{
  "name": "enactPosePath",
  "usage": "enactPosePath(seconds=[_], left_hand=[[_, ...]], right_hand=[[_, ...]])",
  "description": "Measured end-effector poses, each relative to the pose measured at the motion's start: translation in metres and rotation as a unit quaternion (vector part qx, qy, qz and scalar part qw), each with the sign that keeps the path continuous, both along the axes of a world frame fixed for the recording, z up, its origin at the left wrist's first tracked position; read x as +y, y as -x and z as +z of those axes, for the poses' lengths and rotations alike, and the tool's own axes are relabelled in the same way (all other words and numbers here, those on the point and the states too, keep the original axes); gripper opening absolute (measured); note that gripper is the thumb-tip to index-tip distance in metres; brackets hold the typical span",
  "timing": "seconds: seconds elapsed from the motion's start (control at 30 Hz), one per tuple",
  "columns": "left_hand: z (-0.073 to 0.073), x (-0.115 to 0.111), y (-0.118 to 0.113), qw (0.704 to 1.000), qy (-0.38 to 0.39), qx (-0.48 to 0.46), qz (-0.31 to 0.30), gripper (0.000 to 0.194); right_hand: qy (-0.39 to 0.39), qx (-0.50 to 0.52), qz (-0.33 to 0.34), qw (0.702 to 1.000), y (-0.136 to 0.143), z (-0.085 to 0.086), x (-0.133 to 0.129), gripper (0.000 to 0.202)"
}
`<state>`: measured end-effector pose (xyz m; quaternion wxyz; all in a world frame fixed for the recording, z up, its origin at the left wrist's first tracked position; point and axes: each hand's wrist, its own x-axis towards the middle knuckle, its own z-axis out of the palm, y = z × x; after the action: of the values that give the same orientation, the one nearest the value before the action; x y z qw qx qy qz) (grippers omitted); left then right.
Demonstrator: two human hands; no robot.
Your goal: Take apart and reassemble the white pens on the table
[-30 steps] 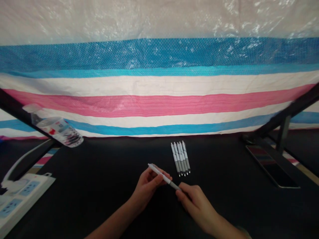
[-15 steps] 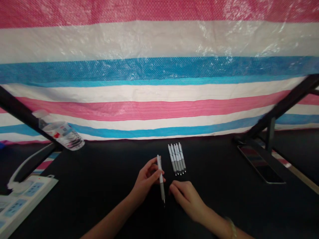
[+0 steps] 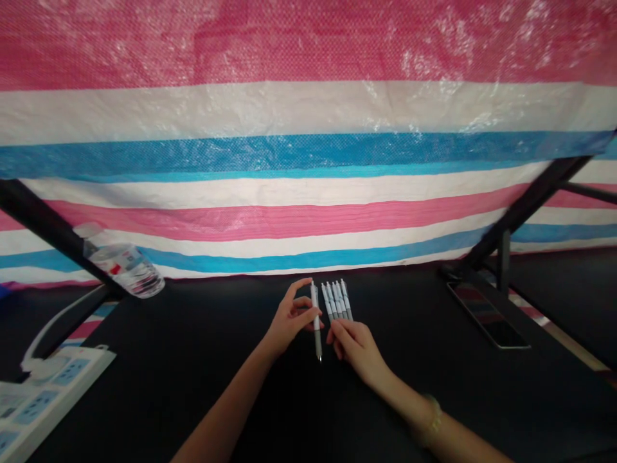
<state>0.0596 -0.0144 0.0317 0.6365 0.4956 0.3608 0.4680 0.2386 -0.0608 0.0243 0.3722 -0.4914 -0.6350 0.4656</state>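
One white pen (image 3: 317,326) with a grey grip is in the left hand (image 3: 297,316), which is clamped on its barrel: the thumb lies across the near side, while the forefinger reaches up to the push-button end. I judge that this hold steadies the pen at more than one place and gives it direction, because its writing tip points toward the person, nearly parallel to the other pens.

Those are five similar pens (image 3: 336,299), which lie side by side on the dark worktop (image 3: 299,411), just to the right of the held one, with a narrow gap between. Their button ends all point away from the person; this common direction looks deliberate to me, and makes the row compact.

The right hand (image 3: 354,344) is placed over the lower ends of the row, with its fingers bent. Probably it is there to control the row from the near side, but its fingertips are partly hidden, so I cannot tell whether they are closed on any pen or only rest against them. The held pen is thus within the left hand's grip, and its grey part is just beside the right hand, apart from it. Whether its tip touches the worktop is not clear.
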Motion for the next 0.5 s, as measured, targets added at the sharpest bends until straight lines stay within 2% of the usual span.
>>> enactPosePath(seconds=[0.17,0.33,0.5], left_hand=[[-0.01,0.008,0.002,1.0,0.006,-0.016,0.006,0.064],[-0.019,0.013,0.002,1.0,0.014,-0.009,0.025,0.064],[-0.023,0.012,-0.001,0.999,0.017,0.029,0.008,0.066]], right_hand=[[-0.047,-0.039,0.009,0.998,0.005,-0.004,-0.007,0.047],[-0.097,-0.104,0.103,0.984,0.004,-0.007,-0.014,0.037],[-0.14,-0.161,0.166,0.963,0.0,-0.004,-0.015,0.027]])
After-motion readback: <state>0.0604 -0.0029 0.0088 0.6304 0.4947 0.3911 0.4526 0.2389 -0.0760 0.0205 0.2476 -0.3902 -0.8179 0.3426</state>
